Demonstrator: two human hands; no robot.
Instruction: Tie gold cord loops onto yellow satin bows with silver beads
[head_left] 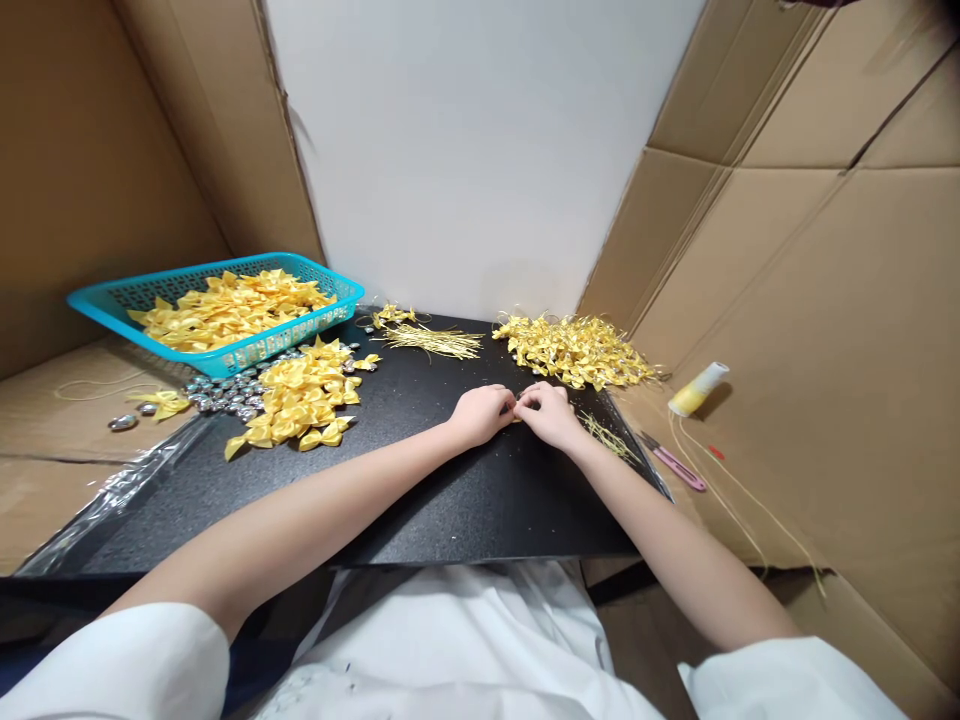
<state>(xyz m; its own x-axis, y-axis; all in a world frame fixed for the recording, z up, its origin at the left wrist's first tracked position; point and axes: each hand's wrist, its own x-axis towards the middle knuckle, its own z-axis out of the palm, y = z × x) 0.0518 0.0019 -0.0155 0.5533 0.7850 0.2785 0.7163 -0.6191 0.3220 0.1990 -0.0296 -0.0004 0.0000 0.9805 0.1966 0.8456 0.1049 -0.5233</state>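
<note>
My left hand [484, 412] and my right hand [547, 412] meet over the black tabletop [435, 500], fingertips pinched close together. A speck of yellow shows between them, but the fingers hide most of what they hold. Cut gold cords [609, 437] lie beside my right wrist. Beyond the hands on the right is a heap of small yellow bows with gold ties [574, 350]. A bundle of gold cords [431, 341] lies behind my left hand. Further left are a pile of yellow ribbon bows [304, 395] and several shiny silver beads [229, 395].
A turquoise basket [356, 292] full of yellow bows stands at the back left. On the right are a spool of cord [699, 389] and a pink-handled cutter [679, 468]. Cardboard walls [840, 330] and a white panel [480, 150] enclose the table.
</note>
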